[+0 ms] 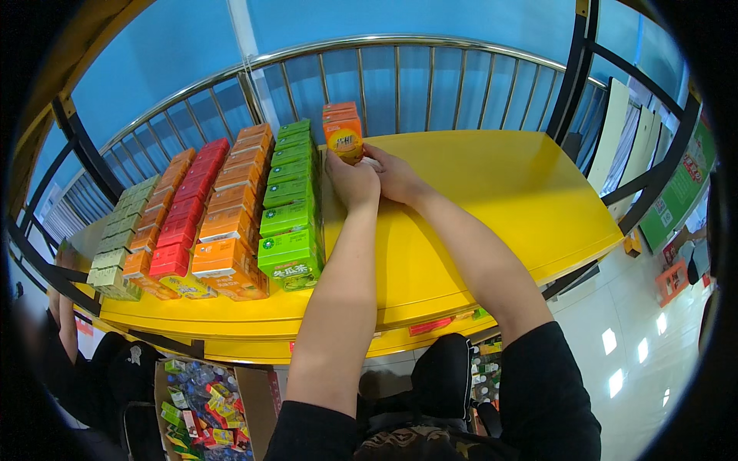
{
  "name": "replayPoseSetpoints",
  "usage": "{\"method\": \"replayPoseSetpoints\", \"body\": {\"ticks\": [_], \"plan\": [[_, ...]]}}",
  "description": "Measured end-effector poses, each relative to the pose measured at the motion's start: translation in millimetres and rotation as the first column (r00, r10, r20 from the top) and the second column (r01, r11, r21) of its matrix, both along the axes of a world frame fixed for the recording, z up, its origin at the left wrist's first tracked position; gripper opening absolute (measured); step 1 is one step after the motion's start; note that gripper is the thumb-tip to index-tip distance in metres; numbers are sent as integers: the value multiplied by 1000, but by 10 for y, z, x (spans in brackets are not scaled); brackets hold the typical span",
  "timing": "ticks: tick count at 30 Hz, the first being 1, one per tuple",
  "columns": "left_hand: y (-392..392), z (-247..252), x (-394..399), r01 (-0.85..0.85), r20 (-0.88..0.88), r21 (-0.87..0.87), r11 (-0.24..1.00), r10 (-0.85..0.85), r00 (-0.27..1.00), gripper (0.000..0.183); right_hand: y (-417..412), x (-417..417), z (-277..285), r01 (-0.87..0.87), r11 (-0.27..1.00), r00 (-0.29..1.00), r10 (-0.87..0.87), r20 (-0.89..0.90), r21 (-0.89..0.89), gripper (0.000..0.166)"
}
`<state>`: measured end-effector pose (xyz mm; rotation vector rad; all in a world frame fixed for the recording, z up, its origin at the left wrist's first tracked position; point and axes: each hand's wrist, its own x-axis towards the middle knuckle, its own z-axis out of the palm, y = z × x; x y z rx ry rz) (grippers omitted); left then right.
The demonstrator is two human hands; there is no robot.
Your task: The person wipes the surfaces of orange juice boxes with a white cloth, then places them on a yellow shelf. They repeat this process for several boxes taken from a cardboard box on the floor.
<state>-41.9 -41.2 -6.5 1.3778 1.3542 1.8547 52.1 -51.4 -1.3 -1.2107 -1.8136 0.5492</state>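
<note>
Both my hands reach forward over a yellow shelf (461,201). My left hand (353,181) and my right hand (395,173) meet around the near end of an orange drink carton (344,135). Behind that carton stand more orange ones, just right of the far end of a row of green drink cartons (291,210). A small white thing, too hidden to name, shows between my hands. Left of the green row run rows of orange cartons (229,219), red cartons (185,222), smaller orange cartons (153,230) and pale green cartons (118,242).
A metal railing (429,86) runs behind the shelf, with black frame posts (571,72) at its sides. Below at the left is a cardboard box (253,397) of bottles and cartons. Another person (86,369) is at the far left. An orange stool (671,283) stands at the right.
</note>
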Motion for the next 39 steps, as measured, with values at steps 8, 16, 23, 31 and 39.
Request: {"method": "replayPoseSetpoints", "body": {"ticks": [8, 16, 23, 31, 39], "plan": [[-110, 74, 22, 5, -146, -76, 997, -16, 989, 33, -107, 21, 91, -2, 999, 1000, 1, -20, -54, 47], [-150, 78, 48, -17, -161, -49, 999, 9, 987, 28, -63, 34, 12, -35, 999, 998, 35, -45, 4, 42], [-80, 16, 38, -17, -173, -49, 999, 8, 985, 30, -40, 33, 8, -35, 998, 999, 33, -33, -54, 45], [-103, 36, 56, -125, -181, -56, 991, 113, 977, 32, -88, 22, 60, -17, 996, 1000, 15, -24, -89, 45], [-52, 37, -2, 12, -73, -128, 992, -21, 997, 27, -85, -2, 54, 17, 997, 1000, -18, -20, -77, 42]]}}
